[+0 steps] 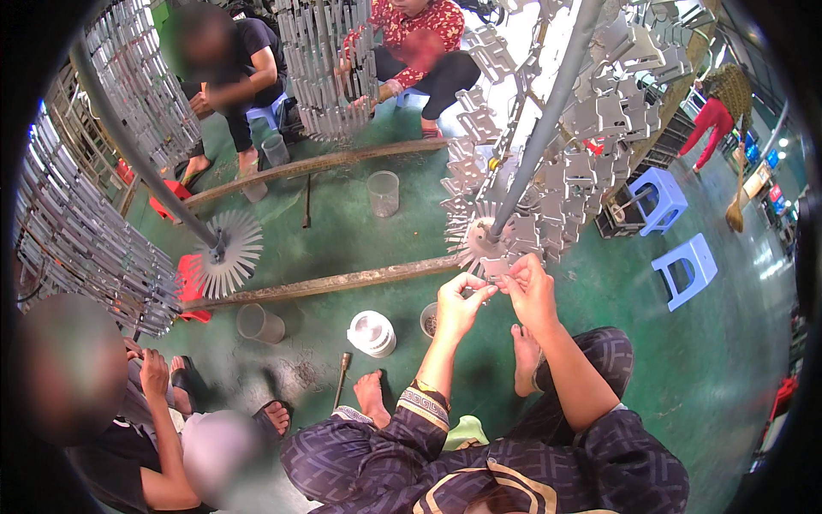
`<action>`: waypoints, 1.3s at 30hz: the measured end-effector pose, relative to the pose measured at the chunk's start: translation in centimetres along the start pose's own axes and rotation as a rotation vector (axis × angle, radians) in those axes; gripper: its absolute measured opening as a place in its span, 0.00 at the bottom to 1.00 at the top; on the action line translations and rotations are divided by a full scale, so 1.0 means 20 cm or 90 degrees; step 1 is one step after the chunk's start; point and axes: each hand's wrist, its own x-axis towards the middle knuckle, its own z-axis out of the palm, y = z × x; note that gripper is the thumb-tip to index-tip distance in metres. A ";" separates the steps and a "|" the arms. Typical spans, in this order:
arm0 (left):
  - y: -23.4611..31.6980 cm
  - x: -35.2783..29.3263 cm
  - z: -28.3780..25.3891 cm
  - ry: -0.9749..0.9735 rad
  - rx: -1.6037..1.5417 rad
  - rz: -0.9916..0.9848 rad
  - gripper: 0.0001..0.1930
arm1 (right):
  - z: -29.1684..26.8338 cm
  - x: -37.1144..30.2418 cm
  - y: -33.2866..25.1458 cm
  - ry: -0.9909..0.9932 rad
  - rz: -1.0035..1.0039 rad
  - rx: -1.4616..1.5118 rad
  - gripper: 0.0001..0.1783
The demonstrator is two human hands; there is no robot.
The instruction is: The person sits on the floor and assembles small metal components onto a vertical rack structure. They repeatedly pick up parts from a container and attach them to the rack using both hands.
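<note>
Both of my hands are raised together at the bottom of a hanging rack of bent grey metal plates (561, 184). My right hand (531, 293) pinches the lower edge of a small metal plate (496, 267) just under the rack's round slotted disc (477, 236). Close beside it, my left hand (460, 304) is closed, thumb against fingers; what lies between them is too small to make out. Below my left hand, a clear cup (431, 320) with small brownish pieces stands on the floor. Left of that cup is a white lidded tub (372, 334).
Wooden beams (342, 278) cross the green floor. A clear plastic cup (260, 324) and a T-handled metal tool (342, 377) lie to the left. Blue stools (685, 270) stand at right. One person sits at my left, two opposite; another holds a broom (735, 210).
</note>
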 end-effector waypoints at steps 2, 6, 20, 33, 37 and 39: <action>0.00 0.00 0.00 0.013 0.044 0.013 0.07 | 0.00 0.01 -0.01 0.004 0.018 -0.002 0.10; -0.05 0.00 -0.01 0.055 0.150 0.076 0.07 | 0.01 0.00 -0.03 0.012 0.023 0.018 0.11; -0.06 0.04 0.01 0.100 0.388 0.300 0.08 | 0.01 0.03 -0.04 0.029 0.070 0.070 0.12; -0.16 0.11 -0.05 -0.018 0.162 0.164 0.07 | 0.04 0.05 -0.05 0.000 0.136 0.074 0.11; -0.18 0.14 -0.06 -0.030 0.157 0.109 0.08 | 0.05 0.06 0.01 -0.039 0.096 -0.013 0.14; -0.13 0.14 -0.06 -0.040 0.153 0.082 0.08 | 0.04 0.06 0.04 -0.071 0.087 -0.084 0.15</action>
